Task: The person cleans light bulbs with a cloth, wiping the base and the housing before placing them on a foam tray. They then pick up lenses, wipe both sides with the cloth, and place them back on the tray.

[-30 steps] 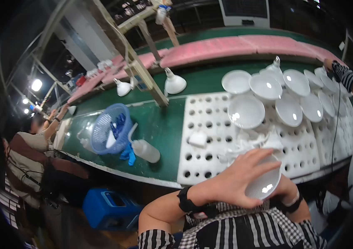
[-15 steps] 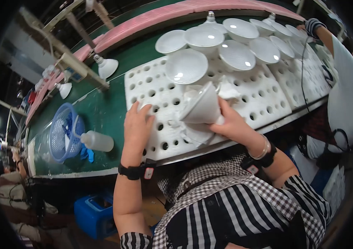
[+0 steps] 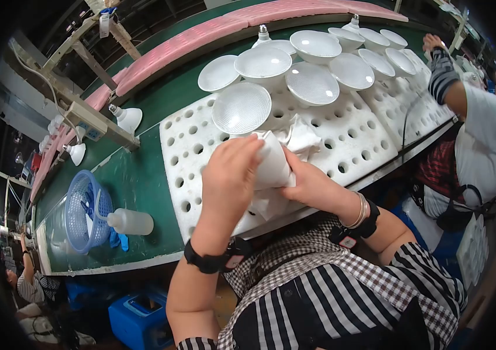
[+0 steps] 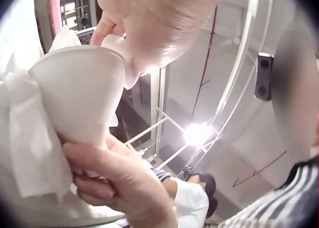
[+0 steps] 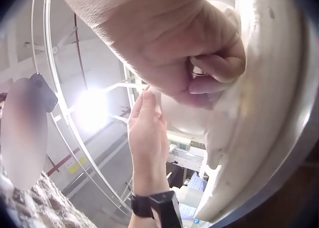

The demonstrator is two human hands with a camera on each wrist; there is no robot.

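A white reflector lamp bulb [image 3: 275, 166] is tilted between the two hands, close over the foam tray. My right hand [image 3: 318, 188] grips its narrow end, fingers curled round it in the left wrist view. Over the wide end lies my left hand [image 3: 224, 178], its bent fingers pressing a white cloth [image 4: 130, 78] at the rim. That wide face is hidden under hand and cloth. Another crumpled white cloth [image 3: 303, 139] lies on the tray just beyond the bulb.
Several bulbs [image 3: 242, 109] stand face up in the white holed foam tray [image 3: 183, 169]. At left on the green table are a blue basket [image 3: 88, 219], a squeeze bottle [image 3: 132, 222] and a blue glove [image 3: 119, 240]. Another person's arm [image 3: 449, 87] reaches in from the right.
My left hand has moved from beside the bulb, fingers spread, onto its wide end. My right hand keeps its hold on the narrow end. The head view has shifted slightly.
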